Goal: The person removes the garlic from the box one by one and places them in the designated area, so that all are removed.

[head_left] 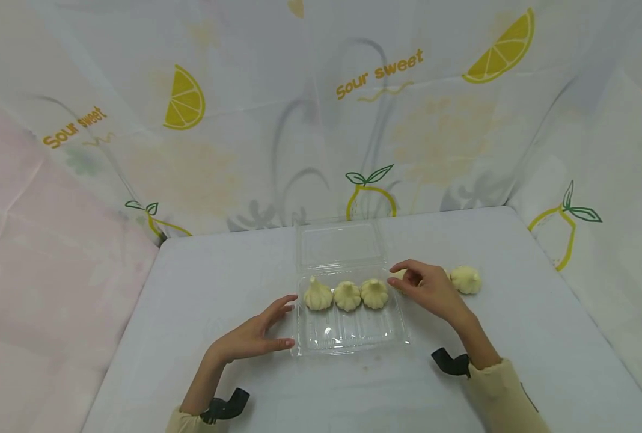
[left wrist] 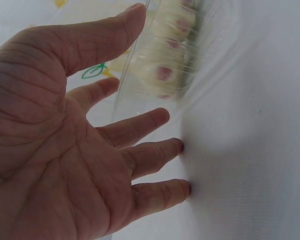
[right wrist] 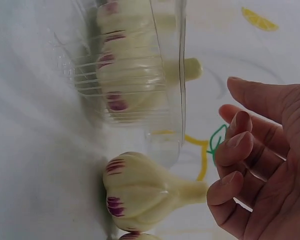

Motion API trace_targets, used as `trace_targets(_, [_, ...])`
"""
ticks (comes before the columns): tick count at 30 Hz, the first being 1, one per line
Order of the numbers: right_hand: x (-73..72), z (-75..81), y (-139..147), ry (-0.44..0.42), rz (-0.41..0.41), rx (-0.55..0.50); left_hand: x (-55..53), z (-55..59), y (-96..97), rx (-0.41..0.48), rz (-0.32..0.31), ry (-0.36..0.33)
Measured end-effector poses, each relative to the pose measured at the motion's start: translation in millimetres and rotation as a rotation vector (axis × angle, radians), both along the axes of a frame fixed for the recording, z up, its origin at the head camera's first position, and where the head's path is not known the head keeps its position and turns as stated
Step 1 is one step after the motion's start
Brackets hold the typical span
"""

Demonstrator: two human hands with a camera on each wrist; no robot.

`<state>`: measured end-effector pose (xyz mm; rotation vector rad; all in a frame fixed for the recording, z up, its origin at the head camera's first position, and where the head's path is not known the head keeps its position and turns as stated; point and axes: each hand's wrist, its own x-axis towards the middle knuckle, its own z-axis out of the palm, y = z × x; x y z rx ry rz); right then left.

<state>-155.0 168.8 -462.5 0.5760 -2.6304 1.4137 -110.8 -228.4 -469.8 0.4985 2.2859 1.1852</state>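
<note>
Nothing gripped: left hand [head_left: 245, 340] spread beside box [head_left: 342, 332]; right hand [head_left: 431, 291] loosely bent near outside garlic [head_left: 466, 280]. Three bulbs [head_left: 347, 296] sit in a row inside.

Soft light, glints on the tray [head_left: 353, 332]; wrist views seem dimmer.

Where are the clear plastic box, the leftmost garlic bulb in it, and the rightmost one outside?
Clear plastic box [head_left: 364, 329]: head view, its bare bottom.
Leftmost garlic bulb [head_left: 318, 297]: head view, middle of its body.
Rightmost garlic bulb [head_left: 466, 280]: head view, middle of its body.
</note>
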Motion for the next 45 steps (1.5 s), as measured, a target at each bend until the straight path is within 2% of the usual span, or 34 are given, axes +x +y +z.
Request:
trace_targets(7, [-0.3,-2.1,-7,-0.031,0.029,0.006,0.0,-0.2,-0.2,-0.002,-0.001,0.003])
trace_targets(15, [-0.8,-4.4,-13,-0.024,0.063,0.005,-0.3,-0.5,-0.2,-0.008,0.000,0.003])
trace_targets(32, [-3.6,-5.0,-23,-0.018,0.087,0.097,0.1,-0.5,0.2,-0.023,0.007,0.004])
trace_targets(45, [-2.6,-6.5,-27,0.004,0.126,0.073,-0.1,-1.3,-0.3,-0.015,0.005,0.000])
